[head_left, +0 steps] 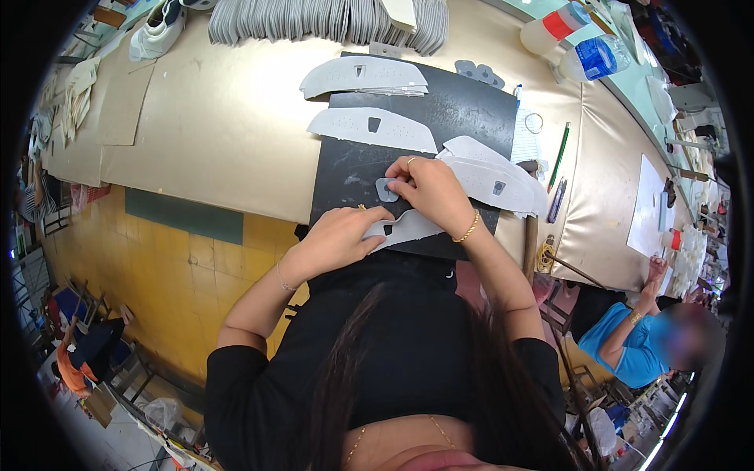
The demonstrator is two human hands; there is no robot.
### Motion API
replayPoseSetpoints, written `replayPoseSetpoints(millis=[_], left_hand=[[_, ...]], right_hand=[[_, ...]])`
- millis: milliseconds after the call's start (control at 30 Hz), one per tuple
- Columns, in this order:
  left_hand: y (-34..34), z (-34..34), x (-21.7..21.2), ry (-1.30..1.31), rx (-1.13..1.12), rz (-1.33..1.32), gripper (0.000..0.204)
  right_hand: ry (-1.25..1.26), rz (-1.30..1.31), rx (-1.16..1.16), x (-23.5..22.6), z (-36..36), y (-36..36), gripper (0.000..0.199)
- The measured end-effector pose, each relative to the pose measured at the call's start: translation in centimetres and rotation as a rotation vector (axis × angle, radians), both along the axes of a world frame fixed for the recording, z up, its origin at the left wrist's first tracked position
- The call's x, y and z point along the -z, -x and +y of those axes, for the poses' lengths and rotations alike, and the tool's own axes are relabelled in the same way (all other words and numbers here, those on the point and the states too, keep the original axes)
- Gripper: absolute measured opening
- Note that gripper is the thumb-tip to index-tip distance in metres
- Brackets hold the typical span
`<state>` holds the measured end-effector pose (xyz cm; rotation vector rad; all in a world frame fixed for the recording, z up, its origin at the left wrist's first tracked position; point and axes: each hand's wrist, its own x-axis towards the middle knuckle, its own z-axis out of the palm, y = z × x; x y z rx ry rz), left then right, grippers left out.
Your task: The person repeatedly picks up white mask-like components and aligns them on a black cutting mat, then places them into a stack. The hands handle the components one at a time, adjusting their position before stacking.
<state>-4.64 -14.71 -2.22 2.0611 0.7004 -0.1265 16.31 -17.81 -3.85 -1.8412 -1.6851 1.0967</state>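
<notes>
Hands meet near the front edge of a black mat (pixel 440 118) laid on a tan table (pixel 228 133). The left hand (pixel 334 239) lies flat, fingers pressed down on a pale grey cut panel (pixel 412 228), pinning its left end to the mat. The panel is a long curved piece; its long axis runs left to right across the person's front, rising slightly toward the right. The right hand (pixel 432 192) sits just beyond the panel, fingers curled and pinching a small grey patch (pixel 386 189) at its tips. The patch lies just above the panel's left half, touching or nearly touching the mat, closer to the right hand's fingertips than to the left hand, though both are near. Whether the patch already rests flat on the mat I cannot tell.

Farther back on the mat lie 3 more grey panels: 1 at the far edge (pixel 361 76), 1 in the middle (pixel 373 128), and 1 to the right (pixel 491 177) that seems to be a short overlapped stack. A fanned row of grey pieces (pixel 330 20) sits at the table's far side. To the right are a green pencil (pixel 559 153), a blue pen (pixel 556 200) and 2 bottles (pixel 581 43). Another person in a blue shirt (pixel 620 345) sits at lower right.
</notes>
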Motion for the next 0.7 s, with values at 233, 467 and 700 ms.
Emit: replayPoseSetpoints(millis=[233, 467, 700], left_hand=[[0.3, -0.1, -0.3, -0.050, -0.075, -0.103, 0.022], [0.9, 1.1, 0.1, 0.113, -0.179, -0.135, 0.027], [0.6, 1.6, 1.1, 0.521, -0.443, -0.138, 0.030]], right_hand=[[-0.240, -0.013, -0.025, -1.4, -1.7, 0.5, 0.022], [-0.172, -0.192, -0.204, -2.1, -5.9, -1.4, 0.025], [0.132, 0.078, 0.017, -2.6, -5.5, -2.0, 0.028]])
